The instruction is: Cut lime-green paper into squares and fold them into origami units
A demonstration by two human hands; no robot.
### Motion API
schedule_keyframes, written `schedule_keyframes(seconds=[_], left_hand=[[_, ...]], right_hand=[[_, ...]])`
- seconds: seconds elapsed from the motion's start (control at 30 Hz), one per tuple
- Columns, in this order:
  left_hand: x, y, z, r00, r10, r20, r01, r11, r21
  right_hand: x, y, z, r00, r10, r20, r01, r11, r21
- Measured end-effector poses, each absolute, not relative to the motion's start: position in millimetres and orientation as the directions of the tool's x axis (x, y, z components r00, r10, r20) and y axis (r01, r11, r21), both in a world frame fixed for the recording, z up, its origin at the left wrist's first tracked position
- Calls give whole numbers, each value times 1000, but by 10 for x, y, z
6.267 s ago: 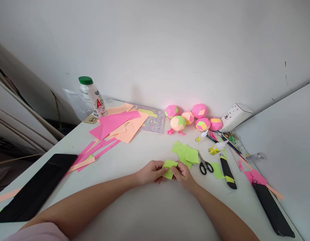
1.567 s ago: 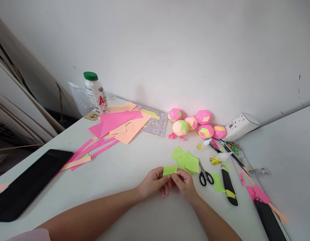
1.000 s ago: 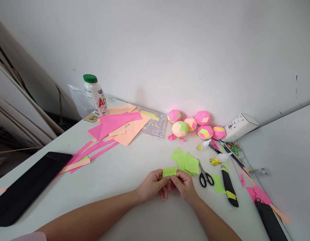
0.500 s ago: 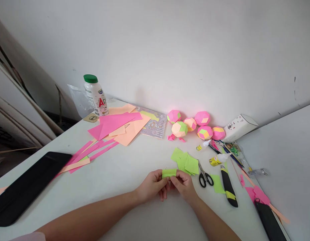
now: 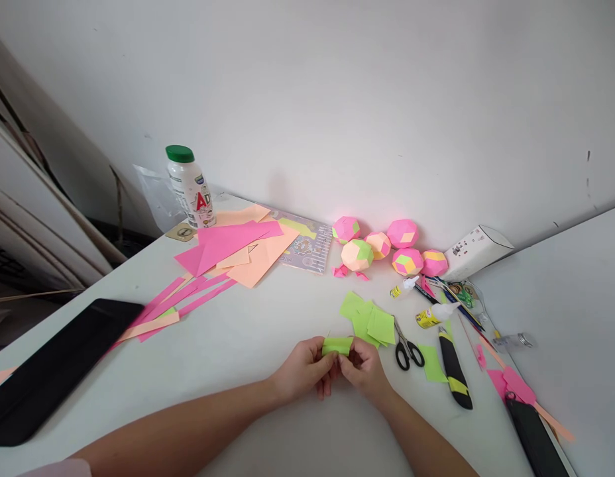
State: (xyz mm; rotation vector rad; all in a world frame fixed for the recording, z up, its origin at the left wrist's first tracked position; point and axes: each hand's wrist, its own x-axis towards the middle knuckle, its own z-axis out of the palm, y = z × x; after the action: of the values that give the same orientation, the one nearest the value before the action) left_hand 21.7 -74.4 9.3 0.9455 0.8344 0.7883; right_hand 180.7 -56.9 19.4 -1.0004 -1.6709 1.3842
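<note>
Between my two hands is a small piece of green paper [image 5: 336,345], bent lengthwise. My left hand [image 5: 306,363] pinches its left end, thumb along the lower edge. My right hand [image 5: 366,366] grips the right end, and both thumbs nearly meet at the middle. Just beyond my right hand lie several loose green paper squares [image 5: 380,326]. Black-handled scissors [image 5: 408,351] rest beside those squares. Another green square [image 5: 431,364] is partly under a black and yellow utility knife [image 5: 454,371].
Several folded paper balls [image 5: 407,262] sit against the wall, near two glue bottles [image 5: 433,315] and a white box [image 5: 479,252]. Pink and peach sheets [image 5: 238,245], a green-capped bottle [image 5: 191,189] and a long black object [image 5: 63,371] occupy the left side.
The green paper's top edge has tipped slightly as my fingers shift on it. Both hands stay in nearly the same place; the other things have not moved.
</note>
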Motion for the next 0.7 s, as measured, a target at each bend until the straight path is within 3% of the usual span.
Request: schedule_keyframes(seconds=[0.33, 0.47, 0.7], left_hand=[[190, -736, 178, 541, 804, -247, -188, 401, 897], [185, -724, 193, 537, 807, -246, -218, 414, 884], [179, -700, 138, 491, 834, -251, -283, 425, 860]], right_hand=[[1802, -594, 234, -447, 893, 46, 150, 125, -981], [1868, -586, 196, -479, 878, -19, 63, 12, -998], [1914, -548, 110, -425, 904, 37, -131, -21, -991]])
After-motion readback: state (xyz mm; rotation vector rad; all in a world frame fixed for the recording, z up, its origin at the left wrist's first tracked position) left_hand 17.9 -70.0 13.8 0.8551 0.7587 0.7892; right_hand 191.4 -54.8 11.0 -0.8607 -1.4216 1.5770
